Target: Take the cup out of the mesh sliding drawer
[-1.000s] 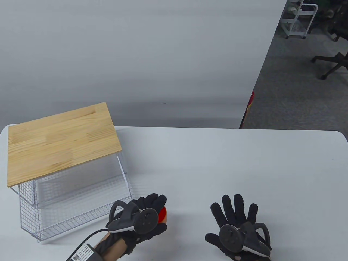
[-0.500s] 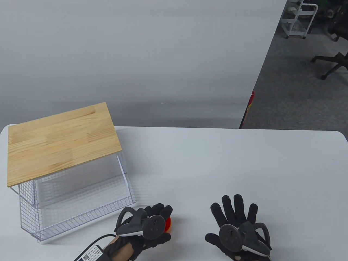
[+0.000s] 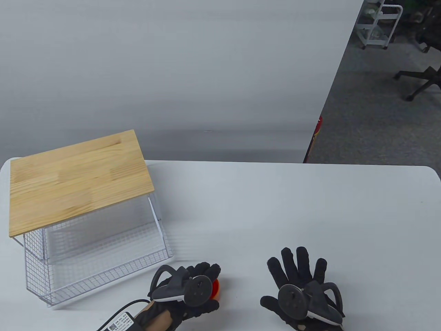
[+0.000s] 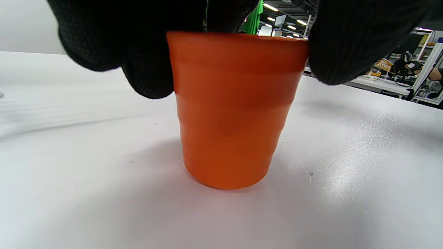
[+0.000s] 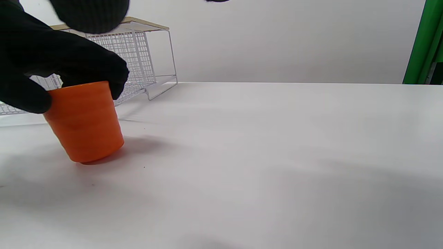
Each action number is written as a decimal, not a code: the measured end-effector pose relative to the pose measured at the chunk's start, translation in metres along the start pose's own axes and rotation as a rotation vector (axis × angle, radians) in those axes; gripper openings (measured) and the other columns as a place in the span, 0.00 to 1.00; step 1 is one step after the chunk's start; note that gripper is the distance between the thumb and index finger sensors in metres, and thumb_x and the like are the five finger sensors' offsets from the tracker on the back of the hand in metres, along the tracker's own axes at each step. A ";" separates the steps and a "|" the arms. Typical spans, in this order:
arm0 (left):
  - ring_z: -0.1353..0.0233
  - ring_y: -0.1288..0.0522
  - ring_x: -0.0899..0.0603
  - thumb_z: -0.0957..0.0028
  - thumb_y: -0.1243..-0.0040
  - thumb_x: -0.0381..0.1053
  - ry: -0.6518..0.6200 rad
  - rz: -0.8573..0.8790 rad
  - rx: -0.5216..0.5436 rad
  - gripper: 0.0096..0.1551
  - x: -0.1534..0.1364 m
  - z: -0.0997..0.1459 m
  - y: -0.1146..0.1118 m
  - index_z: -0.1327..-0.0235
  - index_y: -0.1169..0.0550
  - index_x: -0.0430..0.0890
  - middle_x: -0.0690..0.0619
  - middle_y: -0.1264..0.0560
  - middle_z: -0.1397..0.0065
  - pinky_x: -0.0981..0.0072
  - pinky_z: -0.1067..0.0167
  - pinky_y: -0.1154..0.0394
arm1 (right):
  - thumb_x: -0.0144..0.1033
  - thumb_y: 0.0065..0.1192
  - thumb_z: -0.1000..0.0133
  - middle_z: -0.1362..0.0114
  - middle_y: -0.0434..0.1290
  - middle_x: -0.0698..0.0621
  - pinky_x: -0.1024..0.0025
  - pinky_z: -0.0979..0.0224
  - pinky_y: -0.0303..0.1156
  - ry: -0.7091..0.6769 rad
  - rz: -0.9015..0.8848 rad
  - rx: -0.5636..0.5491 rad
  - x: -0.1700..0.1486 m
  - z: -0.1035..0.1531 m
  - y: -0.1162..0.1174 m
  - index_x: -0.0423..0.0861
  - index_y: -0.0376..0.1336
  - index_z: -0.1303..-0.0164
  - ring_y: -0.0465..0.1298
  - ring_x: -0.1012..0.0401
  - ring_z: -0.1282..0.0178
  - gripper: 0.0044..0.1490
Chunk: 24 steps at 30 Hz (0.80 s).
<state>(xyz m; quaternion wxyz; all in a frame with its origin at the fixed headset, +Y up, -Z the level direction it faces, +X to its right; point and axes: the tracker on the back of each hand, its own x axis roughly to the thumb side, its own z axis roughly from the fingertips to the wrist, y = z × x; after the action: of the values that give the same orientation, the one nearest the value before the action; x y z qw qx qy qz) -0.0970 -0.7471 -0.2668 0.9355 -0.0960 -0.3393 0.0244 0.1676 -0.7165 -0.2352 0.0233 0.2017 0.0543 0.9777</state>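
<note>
- Your left hand [image 3: 186, 293] is nearest the table's near edge, its grip closed from above on the cup [image 4: 233, 110] — gloved fingers [image 4: 148, 62] on one side of the rim and the thumb on the other.
- The cup stands upright on the table [image 3: 275, 213], mouth up and base down, so its long axis runs vertically; in the right wrist view it looks slightly tilted, though the camera's own slant may account for that.
- It is a plain orange plastic cup, wider at the rim and tapering to a rounded base, with faint horizontal ridges around the wall; I can see no handle on it.
- In the table view only a sliver of orange shows past your left hand's tracker [image 3: 196, 291].
- The cup sits outside the mesh sliding drawer [image 3: 103, 262], just beside its near right corner and apart from the wire.
- Your right hand [image 3: 299, 289] lies well apart to the right, palm down on the table with the fingers spread — its grip is open and holds nothing.
- Farther back, the white wire drawer is pulled forward from under the rack's wooden top [image 3: 75, 179], near the table's left edge.
- Beyond the table stands a pale wall, with an office chair [image 3: 422, 76] off to the far right.
</note>
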 end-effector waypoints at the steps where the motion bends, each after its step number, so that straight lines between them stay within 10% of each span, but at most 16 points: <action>1: 0.31 0.20 0.27 0.50 0.36 0.73 -0.001 -0.003 0.004 0.59 0.001 0.000 0.000 0.17 0.40 0.38 0.34 0.34 0.19 0.35 0.39 0.22 | 0.70 0.46 0.45 0.12 0.34 0.29 0.16 0.37 0.26 0.000 -0.001 -0.001 0.000 0.000 0.000 0.45 0.37 0.15 0.28 0.27 0.22 0.59; 24: 0.18 0.40 0.16 0.48 0.43 0.75 -0.014 0.031 0.082 0.65 -0.008 0.019 0.024 0.15 0.54 0.37 0.30 0.47 0.13 0.19 0.30 0.38 | 0.70 0.46 0.45 0.12 0.34 0.29 0.16 0.37 0.26 0.001 -0.006 0.001 -0.001 0.000 0.000 0.44 0.37 0.15 0.28 0.27 0.22 0.59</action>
<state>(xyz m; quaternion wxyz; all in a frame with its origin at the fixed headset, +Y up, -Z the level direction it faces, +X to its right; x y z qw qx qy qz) -0.1152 -0.7212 -0.2624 0.9357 -0.0625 -0.3432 0.0537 0.1682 -0.7162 -0.2353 0.0262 0.2013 0.0555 0.9776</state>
